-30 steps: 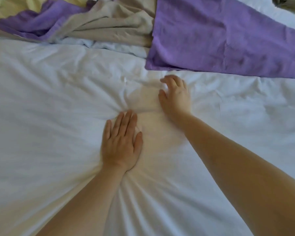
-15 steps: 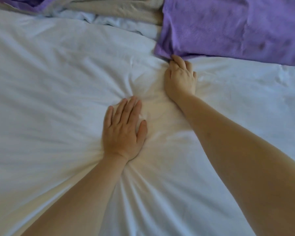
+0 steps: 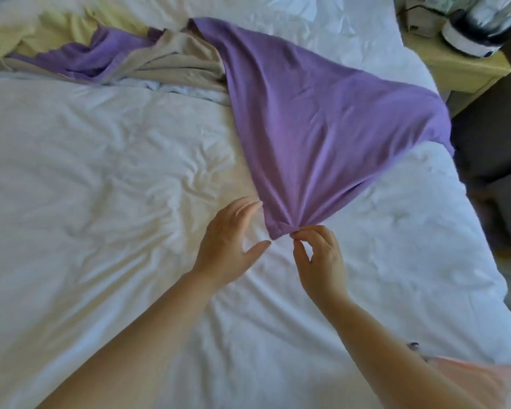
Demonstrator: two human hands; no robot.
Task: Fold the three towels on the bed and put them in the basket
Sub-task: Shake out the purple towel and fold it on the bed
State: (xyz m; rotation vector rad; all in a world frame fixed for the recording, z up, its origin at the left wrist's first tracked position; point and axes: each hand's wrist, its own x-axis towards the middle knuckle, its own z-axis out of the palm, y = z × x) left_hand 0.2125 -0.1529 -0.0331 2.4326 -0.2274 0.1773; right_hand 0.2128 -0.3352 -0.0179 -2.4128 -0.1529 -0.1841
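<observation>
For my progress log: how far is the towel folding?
Nothing looks folded yet, and no basket is in view. The right hand pinches a corner of the purple towel; the left hand is open beside it. The beige cloth and yellow cloth lie crumpled on the bed.

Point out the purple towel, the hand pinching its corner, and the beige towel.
purple towel (image 3: pixel 322 119): head view, middle of its spread cloth.
right hand (image 3: pixel 319 262): head view, back of the hand.
beige towel (image 3: pixel 177 59): head view, on its crumpled folds.
</observation>
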